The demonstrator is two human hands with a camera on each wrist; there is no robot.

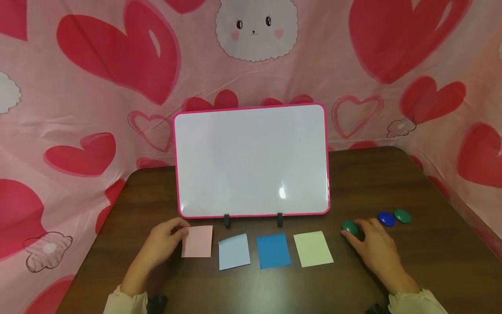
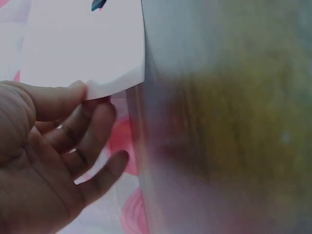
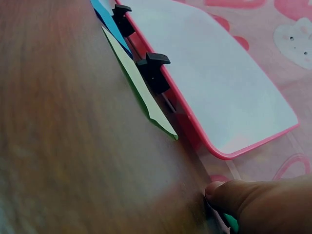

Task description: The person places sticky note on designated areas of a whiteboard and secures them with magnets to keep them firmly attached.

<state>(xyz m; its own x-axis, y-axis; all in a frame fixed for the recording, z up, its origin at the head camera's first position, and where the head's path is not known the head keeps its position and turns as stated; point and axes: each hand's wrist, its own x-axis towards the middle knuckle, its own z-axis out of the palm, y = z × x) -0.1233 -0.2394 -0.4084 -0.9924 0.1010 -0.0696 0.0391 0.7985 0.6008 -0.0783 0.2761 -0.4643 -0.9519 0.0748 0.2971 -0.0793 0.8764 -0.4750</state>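
My left hand [image 1: 162, 240] pinches the upper left edge of a pink sticky note [image 1: 198, 242] at the left end of a row. In the left wrist view the thumb and a finger hold the pale sheet [image 2: 87, 44] while the other fingers curve loosely below. On the right, my right hand [image 1: 377, 248] grips a round green magnet [image 1: 349, 226] between thumb and fingers, low at the table. Only a sliver of that green magnet [image 3: 231, 223] shows beside the thumb in the right wrist view.
Light blue [image 1: 234, 252], blue [image 1: 273, 251] and pale yellow-green [image 1: 313, 249] sticky notes continue the row. Behind stands a pink-framed whiteboard [image 1: 251, 161] on black feet [image 1: 280, 220]. A blue magnet [image 1: 386, 219] and another green magnet [image 1: 402, 216] lie beyond my right hand. Heart-printed cloth [image 1: 117, 52] surrounds the table.
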